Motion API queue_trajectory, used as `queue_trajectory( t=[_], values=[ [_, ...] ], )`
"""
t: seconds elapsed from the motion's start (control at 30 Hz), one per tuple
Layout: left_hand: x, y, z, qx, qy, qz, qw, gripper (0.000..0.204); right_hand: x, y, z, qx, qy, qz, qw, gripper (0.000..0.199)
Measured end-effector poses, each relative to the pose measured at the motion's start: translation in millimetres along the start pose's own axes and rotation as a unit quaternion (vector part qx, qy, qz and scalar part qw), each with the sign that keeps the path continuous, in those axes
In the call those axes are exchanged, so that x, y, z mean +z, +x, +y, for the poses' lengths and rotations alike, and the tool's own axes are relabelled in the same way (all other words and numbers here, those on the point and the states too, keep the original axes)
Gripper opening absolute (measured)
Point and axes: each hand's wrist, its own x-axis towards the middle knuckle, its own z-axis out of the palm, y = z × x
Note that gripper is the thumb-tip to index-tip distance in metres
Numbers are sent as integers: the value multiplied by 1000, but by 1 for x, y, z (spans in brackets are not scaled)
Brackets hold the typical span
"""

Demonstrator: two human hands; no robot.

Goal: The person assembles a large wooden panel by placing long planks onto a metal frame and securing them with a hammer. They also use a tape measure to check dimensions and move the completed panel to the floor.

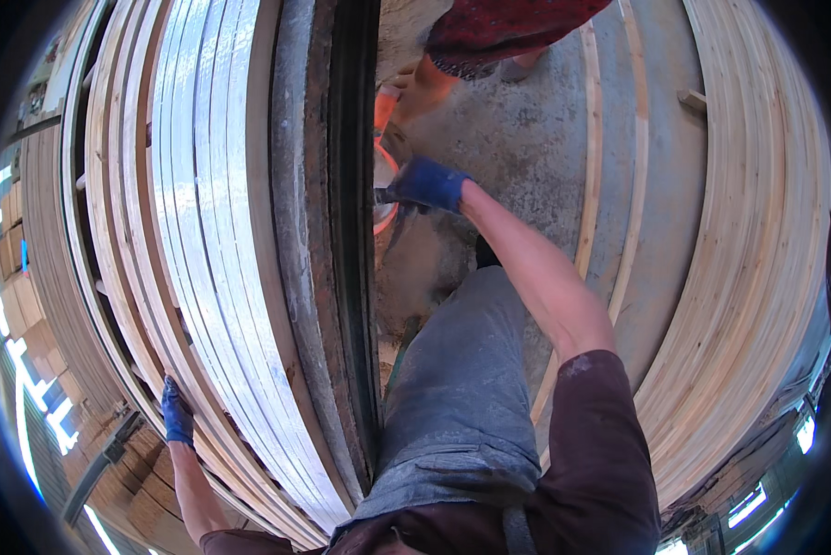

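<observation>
One grey apron (466, 388) is worn over brown clothing nearest to view, just right of the lower end of the dark metal beam (349, 240). Well left of that beam, the left hand (177, 413), in a blue glove, is laid against the outer edge of some pale boards (101, 157); its fingers are held close together, and it cannot be told whether the wood is gripped or merely touched. Right of the beam and near its edge, the right hand (424, 185), also gloved in blue, is closed around something mostly hidden by the glove; only a short greyish end is seen, pointed toward the beam, and what it belongs to cannot be told. Beneath this hand an orange bucket (397, 164) is placed just beside the beam, by which part of it is covered.

Between the beam and the pale boards, a row of glossy boards (212, 185) is set side by side, their upper faces made bright by reflected light. Right of the beam, beyond the bucket, two narrow wooden strips (591, 166) are laid along the concrete floor (517, 139). Farther right, long boards (757, 231) are stacked. Beyond the bucket, red clothing (517, 32) is worn by another person, who is only partly seen.
</observation>
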Motion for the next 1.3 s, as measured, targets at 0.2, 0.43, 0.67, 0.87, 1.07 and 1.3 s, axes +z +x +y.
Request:
queue_trajectory(
  t=[0.2,0.43,0.67,0.87,1.07,1.3],
  values=[
    [12,-5,5,4,6,-22,1000,48,-1,-44,42,-75,211,65,972,26],
    [11,-3,8,35,64,0,997,49,13,-141,39,3,289,160,944,24],
    [28,20,-19,109,42,15,993,32,34,-292,-34,-74,297,243,920,35],
    [22,51,-27,242,54,10,969,35,56,-328,-159,-183,259,199,927,37],
    [70,5,-17,255,138,59,955,43,99,-325,-239,-236,227,143,934,41],
    [73,-36,5,195,139,28,970,40,154,-207,-341,-227,90,5,970,45]
  ],
)
